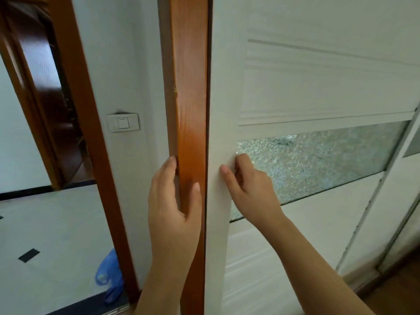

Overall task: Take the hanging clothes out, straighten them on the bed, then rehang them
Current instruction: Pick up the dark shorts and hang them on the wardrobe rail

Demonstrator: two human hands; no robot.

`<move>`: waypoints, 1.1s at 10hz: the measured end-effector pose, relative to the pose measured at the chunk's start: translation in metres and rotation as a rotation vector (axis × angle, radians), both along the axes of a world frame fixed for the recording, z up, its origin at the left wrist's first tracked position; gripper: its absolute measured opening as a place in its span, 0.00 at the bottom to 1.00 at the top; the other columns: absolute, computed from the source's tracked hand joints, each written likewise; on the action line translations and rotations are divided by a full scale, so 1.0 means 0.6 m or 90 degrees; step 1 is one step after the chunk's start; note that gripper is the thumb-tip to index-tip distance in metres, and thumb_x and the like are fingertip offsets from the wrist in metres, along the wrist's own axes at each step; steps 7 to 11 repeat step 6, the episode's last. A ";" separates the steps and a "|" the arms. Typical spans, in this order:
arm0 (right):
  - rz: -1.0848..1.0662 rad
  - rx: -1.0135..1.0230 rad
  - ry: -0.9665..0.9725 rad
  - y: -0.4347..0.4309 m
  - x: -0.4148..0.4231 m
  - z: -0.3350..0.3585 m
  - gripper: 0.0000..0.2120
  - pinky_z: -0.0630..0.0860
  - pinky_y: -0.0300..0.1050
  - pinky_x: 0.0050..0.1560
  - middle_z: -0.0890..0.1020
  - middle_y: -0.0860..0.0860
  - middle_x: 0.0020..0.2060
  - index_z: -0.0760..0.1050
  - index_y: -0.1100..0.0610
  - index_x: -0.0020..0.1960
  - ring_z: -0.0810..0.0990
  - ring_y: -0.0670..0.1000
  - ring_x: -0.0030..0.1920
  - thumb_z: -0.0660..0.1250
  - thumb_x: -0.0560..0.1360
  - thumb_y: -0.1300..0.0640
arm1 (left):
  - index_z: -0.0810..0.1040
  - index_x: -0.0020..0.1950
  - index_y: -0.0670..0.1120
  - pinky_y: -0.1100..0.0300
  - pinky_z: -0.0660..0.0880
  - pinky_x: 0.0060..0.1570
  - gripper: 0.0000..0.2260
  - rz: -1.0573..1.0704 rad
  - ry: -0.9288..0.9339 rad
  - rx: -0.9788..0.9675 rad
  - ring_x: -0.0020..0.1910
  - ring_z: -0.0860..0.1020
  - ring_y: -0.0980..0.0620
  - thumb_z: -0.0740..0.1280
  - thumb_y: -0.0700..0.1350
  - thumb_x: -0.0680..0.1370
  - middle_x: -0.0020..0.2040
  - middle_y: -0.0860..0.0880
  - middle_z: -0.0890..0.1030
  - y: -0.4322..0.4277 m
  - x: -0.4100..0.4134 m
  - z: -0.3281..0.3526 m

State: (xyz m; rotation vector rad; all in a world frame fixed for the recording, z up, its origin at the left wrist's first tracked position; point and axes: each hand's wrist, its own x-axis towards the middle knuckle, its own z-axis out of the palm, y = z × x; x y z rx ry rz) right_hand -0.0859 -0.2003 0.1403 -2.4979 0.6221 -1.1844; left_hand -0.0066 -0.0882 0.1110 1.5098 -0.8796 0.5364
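A person's two bare hands work at the edge of a wardrobe, either side of an upright wooden post [189, 87]. The left hand [172, 201] grips the post itself: its fingers [171, 164] are pressed together and curled round the post's left edge, most of them hidden behind it, while the thumb lies flat up the varnished front face. Immediately right of the post, and shut tight against it, stands a white sliding door [295, 87]. The right hand [252, 185] holds the door's narrow stile, thumb stretched out on the white face, the other fingers [245, 160] bunched and curled with their tips hooked at the lip where a frosted glass pane [329, 160] begins. Further right of the post, a second sliding panel [386, 212] overlaps the first above a strip of wooden floor [397, 292].

Left of the post, a light switch [123, 123] sits on the white wall. Beyond it, an orange-brown door frame [75, 87] opens onto a tiled floor [45, 235] with small dark insets. A blue plastic bag [109, 273] lies on those tiles against the foot of the frame, below and left of the post.

Where the hanging clothes are cannot be told from this view; only the closed door shows.
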 end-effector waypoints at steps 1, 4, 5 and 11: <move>-0.008 -0.007 -0.003 0.009 0.006 -0.002 0.12 0.59 0.33 0.27 0.67 0.44 0.25 0.59 0.51 0.45 0.67 0.41 0.26 0.52 0.75 0.43 | 0.59 0.68 0.59 0.73 0.63 0.55 0.23 -0.022 0.000 0.000 0.60 0.62 0.77 0.59 0.57 0.74 0.62 0.64 0.65 0.002 0.002 -0.002; 0.022 -0.019 0.001 0.009 0.000 -0.005 0.11 0.58 0.33 0.27 0.65 0.43 0.26 0.61 0.53 0.48 0.65 0.41 0.26 0.55 0.78 0.46 | 0.60 0.66 0.59 0.73 0.64 0.52 0.24 -0.004 0.030 -0.049 0.56 0.64 0.77 0.59 0.60 0.71 0.56 0.75 0.61 -0.014 -0.008 -0.007; 0.040 -0.011 -0.015 0.009 -0.003 -0.009 0.10 0.62 0.34 0.27 0.67 0.43 0.26 0.60 0.52 0.46 0.67 0.41 0.26 0.57 0.78 0.47 | 0.59 0.66 0.60 0.74 0.64 0.51 0.24 -0.001 0.041 -0.056 0.56 0.64 0.78 0.59 0.61 0.71 0.54 0.77 0.62 -0.016 -0.012 -0.007; 0.054 0.039 -0.016 0.000 -0.011 -0.010 0.10 0.66 0.34 0.29 0.69 0.43 0.27 0.64 0.52 0.46 0.71 0.42 0.27 0.57 0.77 0.46 | 0.60 0.64 0.64 0.74 0.65 0.51 0.22 -0.016 0.059 -0.039 0.56 0.65 0.78 0.62 0.59 0.72 0.53 0.80 0.64 -0.011 -0.008 -0.005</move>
